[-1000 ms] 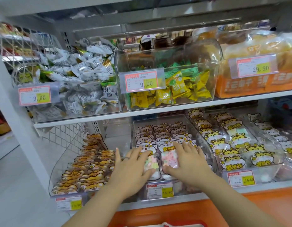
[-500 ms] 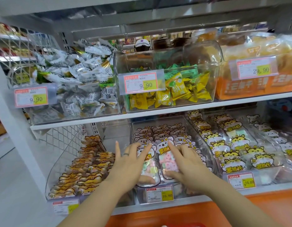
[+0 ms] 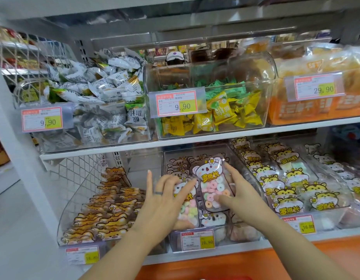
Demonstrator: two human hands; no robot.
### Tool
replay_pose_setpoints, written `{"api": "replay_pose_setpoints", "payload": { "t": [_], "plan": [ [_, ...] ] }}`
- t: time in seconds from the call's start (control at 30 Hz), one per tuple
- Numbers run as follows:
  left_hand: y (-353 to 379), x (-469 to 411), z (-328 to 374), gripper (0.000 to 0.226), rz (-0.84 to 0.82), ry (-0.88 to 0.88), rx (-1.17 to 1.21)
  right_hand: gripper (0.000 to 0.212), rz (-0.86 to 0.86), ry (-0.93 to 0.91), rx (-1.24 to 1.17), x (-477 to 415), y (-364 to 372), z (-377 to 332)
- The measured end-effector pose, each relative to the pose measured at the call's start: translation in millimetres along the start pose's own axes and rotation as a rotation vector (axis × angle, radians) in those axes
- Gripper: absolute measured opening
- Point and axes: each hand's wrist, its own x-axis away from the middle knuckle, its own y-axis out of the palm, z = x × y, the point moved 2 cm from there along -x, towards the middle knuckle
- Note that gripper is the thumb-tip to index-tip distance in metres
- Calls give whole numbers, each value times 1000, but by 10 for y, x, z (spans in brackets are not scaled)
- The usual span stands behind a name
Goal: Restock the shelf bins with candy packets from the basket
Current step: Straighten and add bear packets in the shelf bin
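One packet [image 3: 212, 184] (upright) in right hand [image 3: 242, 197]; left hand [image 3: 165, 207] touches second packet [image 3: 186, 210]

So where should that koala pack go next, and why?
Probably lower the pack flat into the middle bin: the right hand pinches it tilted up above the row, while the left hand rests on its neighbour.
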Motion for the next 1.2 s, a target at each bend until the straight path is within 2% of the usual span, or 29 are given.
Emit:
{"api": "replay_pose_setpoints", "payload": {
  "t": [0.17, 0.3, 0.33, 0.47, 0.57, 0.67, 0.73, 0.83, 0.9, 1.03, 1.2],
  "plan": [
    [89, 123, 11, 111, 21, 8, 12, 57, -5, -16, 10, 4, 59, -6],
    [29, 137, -7, 79, 125, 85, 136, 49, 0, -9, -51, 1, 60, 11],
    [-29, 96, -4, 79, 135, 105, 140, 47, 15, -11, -72, -10, 32, 4],
    [-159, 27, 25, 107, 85, 152, 142, 42, 61, -8, -146, -66, -56, -25],
    [-130, 103, 6, 115, 94, 126, 164, 40, 15, 5, -157, -72, -89, -28],
    [-96, 168, -11, 111, 119, 92, 192, 38, -21, 12, -167, -54, -54, -26],
    [-143, 191, -10, 103, 67, 50, 245, 36, -15, 11, -167, -66, -6, -35],
    [-264, 170, -74, 72, -62, -38, 470, 34, 1, -11, -176, -129, 67, -110],
    [-265, 159, -87, 57, -88, -46, 559, 33, -23, -30, -200, -177, 153, -150],
    [-208, 197, -45, 61, -37, 12, 437, 34, -146, -40, -237, -239, 401, -207],
    [-182, 291, -146, 73, -26, -42, 514, 30, -162, -65, -274, -353, 441, -251]
  ]
}}
